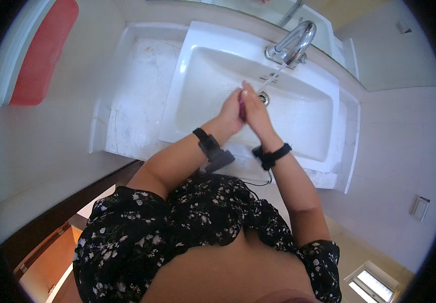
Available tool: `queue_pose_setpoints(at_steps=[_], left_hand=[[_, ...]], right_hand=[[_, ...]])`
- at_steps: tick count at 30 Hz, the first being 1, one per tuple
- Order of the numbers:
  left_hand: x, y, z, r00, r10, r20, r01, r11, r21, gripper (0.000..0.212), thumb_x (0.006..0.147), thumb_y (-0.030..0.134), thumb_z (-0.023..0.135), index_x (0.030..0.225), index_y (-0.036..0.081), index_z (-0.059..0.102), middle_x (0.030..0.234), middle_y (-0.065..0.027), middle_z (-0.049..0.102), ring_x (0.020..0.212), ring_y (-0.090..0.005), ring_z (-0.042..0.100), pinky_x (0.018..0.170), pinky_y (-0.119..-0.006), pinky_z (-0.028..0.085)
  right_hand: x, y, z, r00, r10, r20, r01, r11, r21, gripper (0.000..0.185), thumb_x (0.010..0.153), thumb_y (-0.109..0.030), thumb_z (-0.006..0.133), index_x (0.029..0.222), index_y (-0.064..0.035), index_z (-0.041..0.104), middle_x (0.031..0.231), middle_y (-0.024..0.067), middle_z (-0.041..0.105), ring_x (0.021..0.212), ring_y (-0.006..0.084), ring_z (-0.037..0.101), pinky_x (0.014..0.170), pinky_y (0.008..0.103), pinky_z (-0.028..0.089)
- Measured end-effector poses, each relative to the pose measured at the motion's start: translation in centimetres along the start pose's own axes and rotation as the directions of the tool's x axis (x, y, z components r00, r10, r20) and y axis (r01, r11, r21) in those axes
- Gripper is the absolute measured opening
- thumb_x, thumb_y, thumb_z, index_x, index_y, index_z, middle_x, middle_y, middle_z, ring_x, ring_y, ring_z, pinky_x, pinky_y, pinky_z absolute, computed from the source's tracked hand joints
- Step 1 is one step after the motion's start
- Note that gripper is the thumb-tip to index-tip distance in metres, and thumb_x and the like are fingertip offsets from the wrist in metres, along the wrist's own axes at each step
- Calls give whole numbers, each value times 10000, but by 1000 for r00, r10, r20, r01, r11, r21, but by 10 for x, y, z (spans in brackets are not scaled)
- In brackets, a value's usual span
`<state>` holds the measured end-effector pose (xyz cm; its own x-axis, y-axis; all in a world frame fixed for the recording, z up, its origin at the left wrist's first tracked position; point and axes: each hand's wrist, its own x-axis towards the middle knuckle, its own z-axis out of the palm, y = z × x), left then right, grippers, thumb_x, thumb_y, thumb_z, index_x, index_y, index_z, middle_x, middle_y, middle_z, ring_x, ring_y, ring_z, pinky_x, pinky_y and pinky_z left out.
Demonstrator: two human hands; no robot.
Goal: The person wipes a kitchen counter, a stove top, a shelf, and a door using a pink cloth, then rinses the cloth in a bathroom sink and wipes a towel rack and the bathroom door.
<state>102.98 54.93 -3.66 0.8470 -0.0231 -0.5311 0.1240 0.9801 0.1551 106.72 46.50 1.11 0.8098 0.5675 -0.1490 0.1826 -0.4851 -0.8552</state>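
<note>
Between the palms of my left hand (228,113) and my right hand (256,111) is a dark pink bar (242,108), apparently soap. Both hands press together around it, so only a narrow strip of it shows. They are over the white rectangular sink basin (206,91), left of the metal drain (264,99). A thin water stream (276,74) runs from the curved chrome faucet (308,32) and falls just beyond my right fingers. Whether water touches that hand I cannot tell.
A mirror (388,60) rises behind the faucet. Pale countertop (142,83) borders the sink on the left. A red-pink container (45,57) with a whitish edge is at the upper left wall. Black straps (278,153) circle both wrists, and a thin cable (257,184) hangs near my body.
</note>
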Motion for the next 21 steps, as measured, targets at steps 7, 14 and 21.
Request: queue_pose_setpoints(at_steps=[7, 14, 21], left_hand=[[-16, 14, 13, 983, -135, -122, 114, 979, -166, 398, 989, 404, 387, 1212, 109, 536, 1215, -85, 581, 1096, -254, 555, 959, -440, 443], [6, -12, -4, 973, -214, 83, 225, 961, -158, 539, 1021, 511, 188, 1237, 138, 511, 1260, -79, 559, 1172, -238, 543, 996, -448, 460], [-1, -4, 1, 977, -186, -105, 165, 970, -180, 303, 1008, 299, 354, 1138, 97, 540, 1151, -101, 587, 1051, -259, 573, 916, -461, 467]], right_hand=[[-22, -18, -4, 975, -217, 53, 219, 975, -36, 369, 943, -271, 498, 1196, -15, 579, 1346, 177, 525, 1277, 361, 450, 1103, 413, 301], [1, -12, -35, 799, -533, 279, 531, 408, -742, 263, 947, -315, 486, 1011, -91, 607, 1135, 164, 641, 1163, 367, 544, 1006, 531, 376], [4, -10, -1, 995, -64, 77, 95, 838, -537, 292, 980, -298, 435, 896, -53, 569, 860, 213, 638, 873, 401, 598, 701, 471, 479]])
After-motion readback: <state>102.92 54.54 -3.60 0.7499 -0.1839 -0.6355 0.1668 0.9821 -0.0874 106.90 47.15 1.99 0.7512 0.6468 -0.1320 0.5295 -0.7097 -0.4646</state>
